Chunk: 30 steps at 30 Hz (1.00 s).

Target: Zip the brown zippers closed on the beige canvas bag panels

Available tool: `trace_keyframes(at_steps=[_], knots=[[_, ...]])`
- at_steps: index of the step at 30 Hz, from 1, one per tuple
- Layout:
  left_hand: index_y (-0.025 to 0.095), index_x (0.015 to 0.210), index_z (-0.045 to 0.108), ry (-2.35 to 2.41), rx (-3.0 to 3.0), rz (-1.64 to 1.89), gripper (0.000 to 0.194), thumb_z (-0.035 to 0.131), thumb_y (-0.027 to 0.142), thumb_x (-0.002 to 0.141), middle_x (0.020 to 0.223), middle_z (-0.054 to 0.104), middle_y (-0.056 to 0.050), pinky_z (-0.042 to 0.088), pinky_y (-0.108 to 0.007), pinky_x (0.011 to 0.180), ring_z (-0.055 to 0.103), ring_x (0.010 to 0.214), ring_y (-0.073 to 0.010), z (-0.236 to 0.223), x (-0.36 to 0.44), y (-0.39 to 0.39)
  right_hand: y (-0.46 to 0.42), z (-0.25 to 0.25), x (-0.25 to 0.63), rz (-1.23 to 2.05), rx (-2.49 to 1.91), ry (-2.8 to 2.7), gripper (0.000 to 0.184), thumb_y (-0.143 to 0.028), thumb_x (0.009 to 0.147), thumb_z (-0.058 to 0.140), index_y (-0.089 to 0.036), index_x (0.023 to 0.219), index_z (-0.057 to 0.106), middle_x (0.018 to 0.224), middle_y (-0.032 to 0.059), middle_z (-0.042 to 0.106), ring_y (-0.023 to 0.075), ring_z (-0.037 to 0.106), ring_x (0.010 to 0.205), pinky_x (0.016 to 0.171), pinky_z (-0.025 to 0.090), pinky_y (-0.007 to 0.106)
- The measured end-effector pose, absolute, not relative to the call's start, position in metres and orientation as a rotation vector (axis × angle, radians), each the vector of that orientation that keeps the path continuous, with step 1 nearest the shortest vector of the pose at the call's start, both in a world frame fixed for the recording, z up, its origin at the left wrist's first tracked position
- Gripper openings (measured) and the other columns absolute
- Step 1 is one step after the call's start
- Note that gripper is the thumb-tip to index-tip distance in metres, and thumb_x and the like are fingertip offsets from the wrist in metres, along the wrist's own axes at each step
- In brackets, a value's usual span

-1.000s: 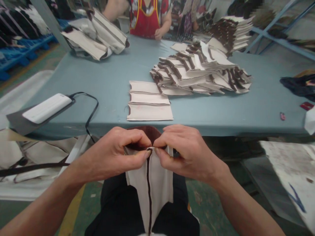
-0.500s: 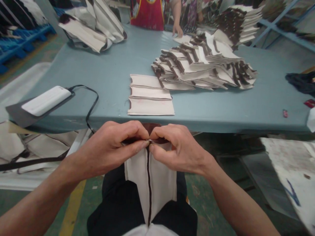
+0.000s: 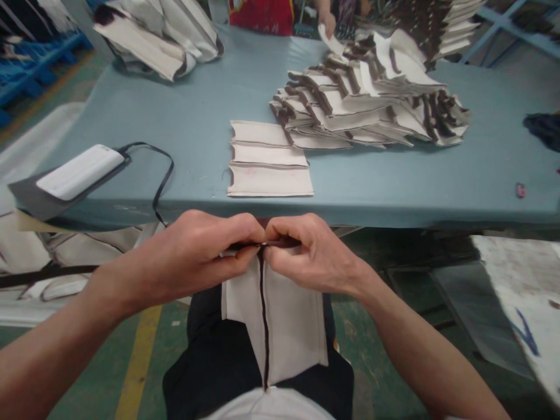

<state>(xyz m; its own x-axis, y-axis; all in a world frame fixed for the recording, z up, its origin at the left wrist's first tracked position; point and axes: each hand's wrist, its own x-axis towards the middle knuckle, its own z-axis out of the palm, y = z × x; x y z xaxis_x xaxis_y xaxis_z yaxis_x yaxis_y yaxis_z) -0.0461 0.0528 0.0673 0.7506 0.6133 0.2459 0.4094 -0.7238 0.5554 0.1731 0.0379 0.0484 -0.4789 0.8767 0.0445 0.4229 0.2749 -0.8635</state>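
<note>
Two-handed grip here: just in front of the table (image 3: 175, 122), the cream cloth (image 3: 294, 326) is pinched at its top edge by left hand (image 3: 199, 254) and right hand (image 3: 317, 256), neither nearer; its long axis, marked by the dark seam (image 3: 264, 315), is pointed away from the table.

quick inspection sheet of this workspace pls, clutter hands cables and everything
Surface: blue-grey table
Job's things: cream fabric piece with dark central line, held in front of the table; flat cream banded fabric panel and heap of cream-and-brown fabric pieces on the table
Clutter: white rectangular slab on grey sheet; small pink object
Hands: left hand and right hand pinch the held piece's upper end
Cables: thin black cord by the slab, running over the front edge; cable or strap unclear
Surroundings: co-worker's hand behind the heap; yellow stripe on green floor
</note>
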Motion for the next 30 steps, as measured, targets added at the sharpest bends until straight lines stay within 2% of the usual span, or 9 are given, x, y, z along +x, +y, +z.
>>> trace_keyframes(at_steps=[4, 9, 12, 15, 18, 22, 26, 28, 30], knots=[[0.024, 0.093, 0.065, 0.655, 2.617, 0.649, 0.019, 0.053, 0.011, 0.097, 0.077, 0.068, 0.001, 0.041, -0.024, 0.060, 0.060, 0.065, -0.0135, 0.051, -0.052, 0.051, 0.039, 0.045, 0.175, 1.419, -1.135, -1.817, 0.005, -0.023, 0.070, 0.055, -0.020, 0.066, 0.055, 0.061, -0.0055, 0.044, 0.0093, 0.038, 0.057, 0.053, 0.027, 0.023], [0.028, 0.115, 0.070, 0.649, 2.718, 0.602, 0.032, 0.049, 0.010, 0.100, 0.103, 0.078, -0.006, 0.052, -0.026, 0.073, 0.072, 0.089, -0.0198, 0.036, -0.060, 0.049, 0.043, 0.039, 0.178, 1.786, -1.006, -1.560, 0.015, -0.032, 0.071, 0.063, -0.018, 0.071, 0.060, 0.062, -0.0062, 0.045, 0.0087, 0.036, 0.057, 0.051, 0.029, 0.022], [0.028, 0.110, 0.072, 0.669, 2.671, 0.588, 0.029, 0.050, 0.012, 0.100, 0.098, 0.079, -0.005, 0.053, -0.025, 0.072, 0.073, 0.085, -0.0189, 0.035, -0.055, 0.048, 0.044, 0.033, 0.178, 1.801, -1.013, -1.510, 0.021, -0.038, 0.072, 0.063, -0.017, 0.070, 0.060, 0.061, -0.0056, 0.046, 0.0089, 0.037, 0.056, 0.050, 0.028, 0.022], [0.026, 0.102, 0.071, 0.765, 2.617, 0.739, 0.023, 0.054, 0.011, 0.096, 0.090, 0.079, -0.001, 0.052, -0.023, 0.068, 0.072, 0.076, -0.0152, 0.038, -0.047, 0.043, 0.042, 0.030, 0.177, 1.783, -1.040, -1.501, 0.018, -0.035, 0.072, 0.061, -0.018, 0.066, 0.057, 0.059, -0.0065, 0.041, 0.0079, 0.033, 0.054, 0.048, 0.025, 0.022], [0.024, 0.105, 0.069, 0.992, 2.505, 0.777, 0.021, 0.060, 0.013, 0.090, 0.089, 0.080, 0.001, 0.051, -0.022, 0.067, 0.072, 0.071, -0.0136, 0.043, -0.041, 0.038, 0.039, 0.031, 0.178, 1.729, -1.021, -1.540, 0.013, -0.030, 0.072, 0.058, -0.018, 0.066, 0.057, 0.058, -0.0069, 0.041, 0.0072, 0.031, 0.053, 0.047, 0.023, 0.021], [0.021, 0.100, 0.070, 1.043, 2.330, 0.620, 0.016, 0.060, 0.021, 0.087, 0.088, 0.079, 0.000, 0.050, -0.024, 0.066, 0.072, 0.071, -0.0153, 0.054, -0.038, 0.036, 0.035, 0.034, 0.182, 1.472, -1.035, -1.712, 0.009, -0.022, 0.073, 0.056, -0.017, 0.070, 0.063, 0.061, -0.0049, 0.051, 0.0083, 0.041, 0.056, 0.050, 0.030, 0.021], [0.021, 0.096, 0.073, 0.983, 2.213, 0.522, 0.020, 0.053, 0.025, 0.096, 0.076, 0.074, 0.003, 0.043, -0.024, 0.057, 0.064, 0.061, -0.0132, 0.062, -0.039, 0.039, 0.030, 0.035, 0.183, 1.111, -1.031, -1.940, 0.013, -0.019, 0.078, 0.055, -0.017, 0.073, 0.066, 0.064, -0.0032, 0.059, 0.0086, 0.049, 0.057, 0.055, 0.034, 0.022], [0.021, 0.093, 0.072, 0.926, 2.211, 0.463, 0.028, 0.048, 0.028, 0.104, 0.073, 0.071, 0.003, 0.042, -0.024, 0.059, 0.062, 0.060, -0.0131, 0.063, -0.040, 0.039, 0.027, 0.035, 0.184, 0.959, -1.008, -2.027, 0.014, -0.018, 0.079, 0.054, -0.017, 0.074, 0.066, 0.064, -0.0034, 0.060, 0.0083, 0.048, 0.056, 0.056, 0.034, 0.023], [0.021, 0.091, 0.069, 0.883, 2.249, 0.404, 0.030, 0.046, 0.031, 0.107, 0.078, 0.072, 0.001, 0.044, -0.024, 0.064, 0.064, 0.066, -0.0146, 0.062, -0.042, 0.039, 0.026, 0.035, 0.184, 0.820, -0.987, -2.100, 0.013, -0.016, 0.080, 0.053, -0.018, 0.074, 0.065, 0.062, -0.0042, 0.059, 0.0082, 0.045, 0.054, 0.056, 0.033, 0.023]])
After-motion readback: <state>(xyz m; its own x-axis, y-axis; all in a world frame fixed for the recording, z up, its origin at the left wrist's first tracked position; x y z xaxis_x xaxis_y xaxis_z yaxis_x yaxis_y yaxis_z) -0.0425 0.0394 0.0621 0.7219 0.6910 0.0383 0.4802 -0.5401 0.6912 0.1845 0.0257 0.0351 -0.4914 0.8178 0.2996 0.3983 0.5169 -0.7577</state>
